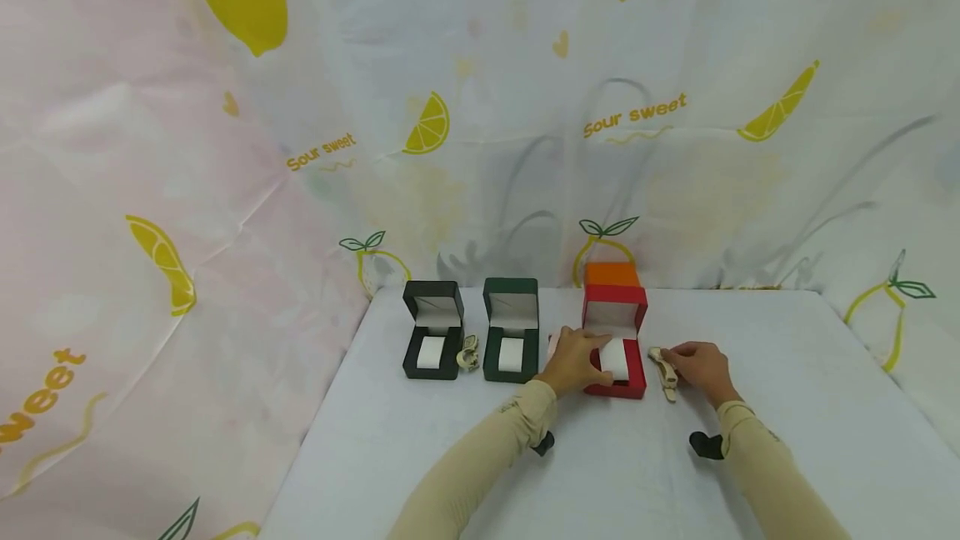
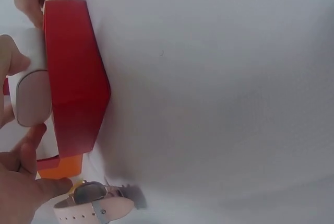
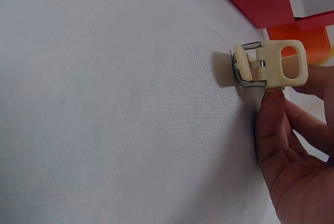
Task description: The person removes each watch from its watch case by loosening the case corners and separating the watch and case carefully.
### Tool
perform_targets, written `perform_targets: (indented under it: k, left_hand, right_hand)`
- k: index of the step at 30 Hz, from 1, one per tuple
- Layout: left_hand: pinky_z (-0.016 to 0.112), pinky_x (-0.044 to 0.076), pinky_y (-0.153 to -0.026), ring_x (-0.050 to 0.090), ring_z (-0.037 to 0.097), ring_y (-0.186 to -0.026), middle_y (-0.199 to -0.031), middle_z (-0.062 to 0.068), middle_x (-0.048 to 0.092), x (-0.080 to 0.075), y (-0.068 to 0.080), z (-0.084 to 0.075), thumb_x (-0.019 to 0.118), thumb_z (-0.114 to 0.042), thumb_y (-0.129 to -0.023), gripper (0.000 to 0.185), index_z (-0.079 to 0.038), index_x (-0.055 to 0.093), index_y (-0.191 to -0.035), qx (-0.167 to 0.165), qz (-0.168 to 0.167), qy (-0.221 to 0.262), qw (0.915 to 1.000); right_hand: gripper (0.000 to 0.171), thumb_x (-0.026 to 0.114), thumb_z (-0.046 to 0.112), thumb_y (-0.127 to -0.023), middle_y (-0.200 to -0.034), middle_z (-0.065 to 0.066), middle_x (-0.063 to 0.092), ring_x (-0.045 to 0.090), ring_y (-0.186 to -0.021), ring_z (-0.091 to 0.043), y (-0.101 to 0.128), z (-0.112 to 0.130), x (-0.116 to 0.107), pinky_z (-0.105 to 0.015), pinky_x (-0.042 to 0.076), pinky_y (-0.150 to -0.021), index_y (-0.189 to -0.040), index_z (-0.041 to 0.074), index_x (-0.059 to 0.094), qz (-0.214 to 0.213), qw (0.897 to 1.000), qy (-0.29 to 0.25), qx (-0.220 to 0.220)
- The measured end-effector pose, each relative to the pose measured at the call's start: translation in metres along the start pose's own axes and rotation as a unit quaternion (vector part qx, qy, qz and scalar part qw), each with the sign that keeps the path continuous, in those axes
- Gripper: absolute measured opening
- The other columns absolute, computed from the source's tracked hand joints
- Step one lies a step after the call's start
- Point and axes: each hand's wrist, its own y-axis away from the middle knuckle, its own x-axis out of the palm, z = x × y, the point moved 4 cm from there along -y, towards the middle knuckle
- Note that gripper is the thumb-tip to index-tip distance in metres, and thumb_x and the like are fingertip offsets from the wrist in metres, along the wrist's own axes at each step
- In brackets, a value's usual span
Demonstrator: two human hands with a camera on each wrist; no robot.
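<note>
My left hand (image 1: 573, 361) reaches over the open red watch box (image 1: 636, 369). Its thumb and fingers pinch the white cushion (image 1: 615, 358) in that box; the cushion's rounded end faces the left wrist view. To the right of the box, my right hand (image 1: 703, 365) pinches a beige-strapped watch (image 1: 664, 373) standing on the table. In the right wrist view, its buckle (image 3: 284, 62) shows above the thumb, and the dial is hidden. A pink-strapped watch (image 2: 96, 208) lies beside the red box, mostly covered by my left hand in the head view.
An open black box (image 1: 432, 352) and an open dark green box (image 1: 512, 355), each with a white cushion, stand to the left. Between them lies another pale watch (image 1: 468, 354). Behind the red lid is an orange box (image 1: 611, 274). Everything rests on a white-covered table (image 1: 600, 473).
</note>
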Motion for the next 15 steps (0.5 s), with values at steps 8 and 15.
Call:
perform_targets:
  k: [8,15]
  left_hand:
    - [0.022,0.033,-0.075,0.041,0.012,-0.094,-0.116,0.0,0.064,-0.002,0.0,-0.005,0.084,-0.036,-0.076,0.063,-0.022,0.062,-0.134,-0.003,0.005,-0.04,0.9992]
    - [0.03,0.04,-0.099,0.046,0.015,-0.119,-0.136,-0.001,0.055,0.0,-0.003,-0.011,0.077,-0.035,-0.083,0.06,-0.023,0.058,-0.138,0.055,0.033,-0.123,0.9903]
  right_hand:
    - [0.051,0.065,0.037,-0.092,-0.082,-0.01,0.065,0.057,-0.071,-0.021,-0.002,-0.001,0.004,-0.027,0.048,-0.057,-0.114,-0.009,0.063,-0.007,1.0,-0.005,0.005]
    - [0.044,0.067,0.028,-0.091,-0.091,-0.017,0.066,0.059,-0.072,-0.022,-0.002,0.001,0.003,-0.028,0.05,-0.058,-0.113,-0.01,0.062,-0.012,1.0,0.0,0.001]
